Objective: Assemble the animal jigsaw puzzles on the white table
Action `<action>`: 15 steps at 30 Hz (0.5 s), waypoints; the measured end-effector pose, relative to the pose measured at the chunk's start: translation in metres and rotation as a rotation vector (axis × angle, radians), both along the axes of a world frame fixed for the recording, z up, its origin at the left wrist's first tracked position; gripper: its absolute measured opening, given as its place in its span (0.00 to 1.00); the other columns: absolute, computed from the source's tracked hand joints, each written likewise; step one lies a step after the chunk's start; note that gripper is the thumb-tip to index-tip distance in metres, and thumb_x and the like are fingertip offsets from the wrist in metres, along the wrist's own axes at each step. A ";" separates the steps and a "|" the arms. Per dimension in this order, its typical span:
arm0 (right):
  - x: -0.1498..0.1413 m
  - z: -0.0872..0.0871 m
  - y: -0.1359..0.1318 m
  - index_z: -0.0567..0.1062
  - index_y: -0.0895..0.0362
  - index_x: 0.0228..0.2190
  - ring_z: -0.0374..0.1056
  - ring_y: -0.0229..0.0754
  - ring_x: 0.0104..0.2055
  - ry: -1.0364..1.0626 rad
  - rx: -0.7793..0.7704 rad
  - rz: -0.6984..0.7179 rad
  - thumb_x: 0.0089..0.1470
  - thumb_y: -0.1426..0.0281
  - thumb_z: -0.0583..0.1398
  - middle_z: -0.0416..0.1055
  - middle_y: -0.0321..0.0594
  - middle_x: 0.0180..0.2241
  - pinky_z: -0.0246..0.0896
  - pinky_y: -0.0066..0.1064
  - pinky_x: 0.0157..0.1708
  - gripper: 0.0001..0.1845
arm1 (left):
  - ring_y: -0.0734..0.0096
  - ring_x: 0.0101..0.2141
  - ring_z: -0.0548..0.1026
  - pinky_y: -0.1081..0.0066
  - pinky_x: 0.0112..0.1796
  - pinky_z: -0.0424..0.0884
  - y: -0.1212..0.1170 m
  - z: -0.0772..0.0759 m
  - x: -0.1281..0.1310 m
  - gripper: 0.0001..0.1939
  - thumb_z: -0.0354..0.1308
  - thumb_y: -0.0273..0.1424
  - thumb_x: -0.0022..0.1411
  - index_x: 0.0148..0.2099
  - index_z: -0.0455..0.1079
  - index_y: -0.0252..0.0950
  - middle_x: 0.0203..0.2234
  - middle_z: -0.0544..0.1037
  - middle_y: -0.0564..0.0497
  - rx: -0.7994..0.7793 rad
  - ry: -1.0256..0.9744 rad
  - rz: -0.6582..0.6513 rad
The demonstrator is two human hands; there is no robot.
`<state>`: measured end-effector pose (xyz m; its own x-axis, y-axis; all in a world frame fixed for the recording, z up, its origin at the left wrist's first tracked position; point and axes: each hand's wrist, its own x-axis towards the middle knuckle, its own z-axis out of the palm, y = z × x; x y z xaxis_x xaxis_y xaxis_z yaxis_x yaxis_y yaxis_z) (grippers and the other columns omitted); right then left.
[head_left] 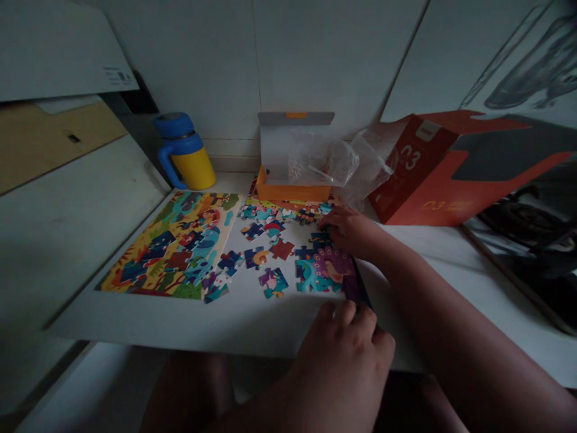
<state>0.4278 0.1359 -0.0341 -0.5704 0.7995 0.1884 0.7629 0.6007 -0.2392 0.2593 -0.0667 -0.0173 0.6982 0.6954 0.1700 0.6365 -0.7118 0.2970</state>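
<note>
A partly joined jigsaw puzzle [331,267] with a purple peacock lies on the white tabletop. At its upper edge my right hand [347,228] is closed, its bent fingers around a dark blue puzzle piece [321,239]; the fingertips are partly covered. My left hand [345,337] is curled palm down just below the puzzle's lower right corner, and its fingertips are hidden beneath the knuckles. Several loose pieces, such as a brown one [282,248] and a purple-teal one [273,281], are scattered left of the joined part.
A colourful picture sheet [180,207] with several pieces on it lies at left. Behind stand a blue-and-yellow mug [193,165], an open orange-edged box [293,192] with clear plastic [345,162], and a large red-orange box [419,180]. The table's front edge [202,350] is near my legs.
</note>
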 end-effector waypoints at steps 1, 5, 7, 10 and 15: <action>0.002 0.002 -0.001 0.84 0.55 0.49 0.73 0.53 0.56 -0.011 0.000 -0.005 0.63 0.77 0.57 0.78 0.50 0.50 0.64 0.43 0.62 0.19 | 0.49 0.53 0.76 0.48 0.51 0.79 0.000 0.001 0.000 0.09 0.51 0.31 0.76 0.48 0.74 0.36 0.50 0.78 0.40 -0.013 0.008 -0.009; 0.012 0.006 -0.004 0.82 0.55 0.48 0.74 0.54 0.55 -0.042 -0.016 -0.037 0.66 0.71 0.59 0.78 0.50 0.50 0.66 0.42 0.59 0.13 | 0.48 0.55 0.76 0.48 0.52 0.80 0.000 0.004 -0.003 0.11 0.50 0.31 0.76 0.49 0.74 0.35 0.55 0.78 0.40 -0.071 0.036 -0.063; 0.017 0.007 -0.005 0.81 0.55 0.49 0.74 0.54 0.54 -0.041 -0.031 -0.070 0.66 0.69 0.60 0.79 0.50 0.50 0.67 0.41 0.57 0.13 | 0.48 0.56 0.76 0.47 0.53 0.80 0.000 0.005 -0.005 0.12 0.50 0.31 0.76 0.50 0.74 0.35 0.56 0.77 0.40 -0.074 0.029 -0.075; 0.022 0.007 -0.005 0.79 0.56 0.49 0.76 0.52 0.51 -0.031 -0.044 -0.125 0.65 0.69 0.62 0.80 0.49 0.49 0.68 0.39 0.53 0.12 | 0.49 0.57 0.76 0.47 0.55 0.79 0.000 0.005 -0.007 0.12 0.49 0.32 0.77 0.51 0.73 0.35 0.58 0.77 0.40 -0.075 0.011 -0.071; 0.028 0.005 -0.002 0.78 0.55 0.48 0.78 0.51 0.48 -0.037 -0.068 -0.201 0.62 0.69 0.65 0.82 0.47 0.47 0.69 0.38 0.49 0.12 | 0.50 0.60 0.75 0.47 0.57 0.78 0.000 0.003 -0.009 0.13 0.48 0.30 0.78 0.55 0.73 0.37 0.61 0.76 0.42 -0.083 0.010 -0.048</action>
<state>0.4556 0.1338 -0.0288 -0.4038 0.9079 0.1126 0.8745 0.4192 -0.2438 0.2499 -0.0668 -0.0141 0.7327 0.6722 0.1060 0.6053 -0.7149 0.3501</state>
